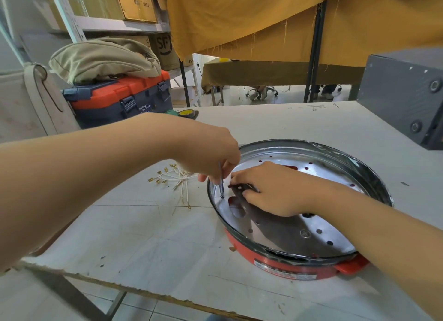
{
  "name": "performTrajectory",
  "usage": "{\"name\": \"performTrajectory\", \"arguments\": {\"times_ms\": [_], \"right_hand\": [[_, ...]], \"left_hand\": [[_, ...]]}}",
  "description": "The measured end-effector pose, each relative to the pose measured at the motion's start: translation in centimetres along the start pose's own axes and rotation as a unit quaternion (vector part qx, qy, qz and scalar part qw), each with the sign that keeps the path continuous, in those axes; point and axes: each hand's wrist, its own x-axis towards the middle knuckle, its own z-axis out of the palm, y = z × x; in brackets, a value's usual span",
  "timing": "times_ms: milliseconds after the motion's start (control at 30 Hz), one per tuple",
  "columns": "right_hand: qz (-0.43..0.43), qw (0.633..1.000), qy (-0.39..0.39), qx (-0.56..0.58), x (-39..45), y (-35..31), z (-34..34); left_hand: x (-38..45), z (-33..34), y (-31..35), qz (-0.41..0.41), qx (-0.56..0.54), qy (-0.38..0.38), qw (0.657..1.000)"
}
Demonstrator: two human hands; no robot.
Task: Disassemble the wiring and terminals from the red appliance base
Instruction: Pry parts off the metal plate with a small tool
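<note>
A: Where is the red appliance base [285, 264] found?

B: It is seen in the lower right of the frame, set on the white table [148, 244]. A shiny metal plate [282, 227] dotted with holes is seated inside its dark rim.

A: What is held by the left hand [211, 152]?

B: A thin screwdriver [221, 180] is pinched between its curled fingers, near the centre of the frame. The tool is kept almost upright, and its tip is placed on the plate close to the left edge of the rim.

A: And the right hand [271, 188]?

B: It is laid on the plate just right of the screwdriver. Its fingers are curled around a small dark part [239, 187]; what that part is cannot be told.

A: Are any wires seen?

B: A loose bundle of white wires [177, 180] with brass terminals is spread on the table just left of the base, apart from it.

A: What else is shown?

B: A blue and orange toolbox [119, 100] is placed at the upper left, with a beige bag [103, 59] laid on top. A roll of yellow tape [185, 113] is seen beside it. A grey box [405, 92] is found at the right edge, and mustard cloth [263, 16] is hung across the top.
</note>
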Motion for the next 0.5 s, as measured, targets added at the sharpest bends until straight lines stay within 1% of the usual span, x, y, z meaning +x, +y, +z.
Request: {"name": "performTrajectory", "arguments": {"times_ms": [67,267,367,433,500], "right_hand": [[-0.001,1.0,-0.001,-0.001,0.0,0.0,-0.01],[0.006,1.0,-0.007,0.0,-0.06,-0.03,0.01],[0.004,1.0,-0.009,0.001,-0.03,-0.04,0.0],[0.003,1.0,-0.008,0.002,-0.02,-0.03,-0.04],[0.003,1.0,-0.008,0.005,-0.03,0.02,-0.06]], "left_hand": [[-0.01,-0.1,-0.12,-0.005,-0.006,-0.002,1.0],[0.74,-0.3,0.28,-0.015,0.058,0.014,0.998],[0.79,-0.06,0.27,-0.019,0.048,0.011,0.999],[0.64,0.13,0.12,-0.009,0.041,0.001,0.999],[0.43,0.26,-0.12,0.005,0.032,0.006,0.999]]}}
